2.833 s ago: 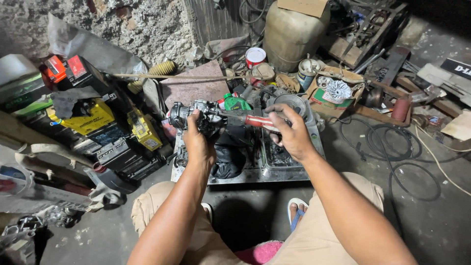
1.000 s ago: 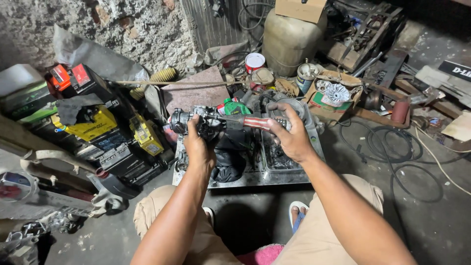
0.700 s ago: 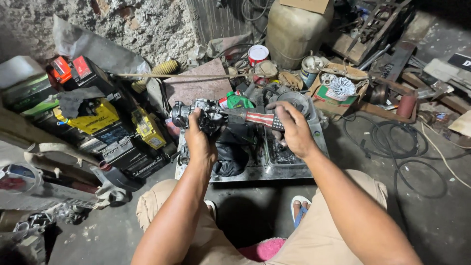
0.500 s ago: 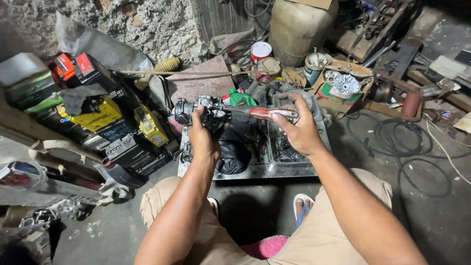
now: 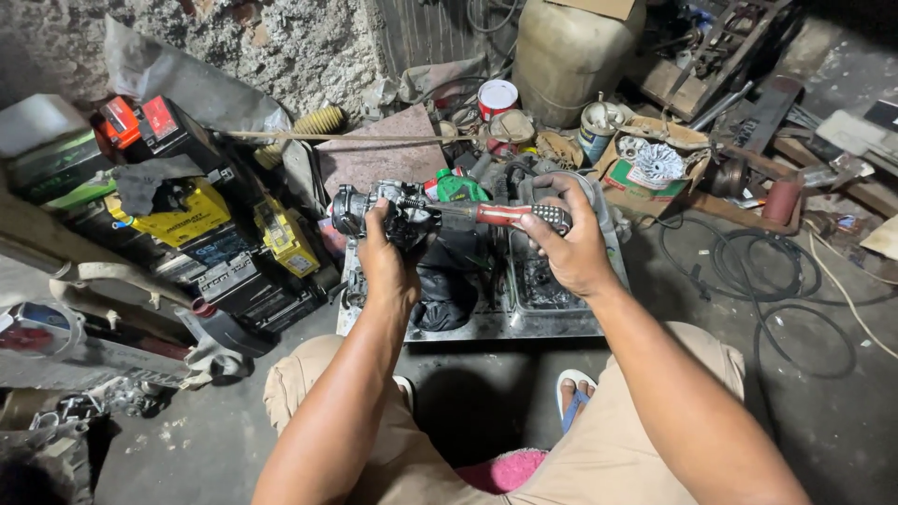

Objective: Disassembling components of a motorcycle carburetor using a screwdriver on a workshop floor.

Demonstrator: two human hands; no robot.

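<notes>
My left hand (image 5: 385, 264) grips a greasy metal carburetor-like part (image 5: 360, 207), held up over a metal tray (image 5: 552, 323). My right hand (image 5: 569, 245) is shut on the red and black handle of a screwdriver (image 5: 510, 215). Its shaft points left into the part. Both hands hover above the tray, which holds dark oily pieces and a black rag (image 5: 447, 281).
Stacked batteries, some yellow (image 5: 178, 217), line the left side. A large beige jerrycan (image 5: 571, 51), a red-and-white tin (image 5: 497, 96) and a cardboard box of parts (image 5: 645, 168) sit behind the tray. Black cable (image 5: 748, 281) coils on the floor at right. My knees flank the tray.
Both hands stay on the part and the screwdriver; the pair shifts slightly while the camera view drifts. My right hand's grip on the handle has turned a little.
</notes>
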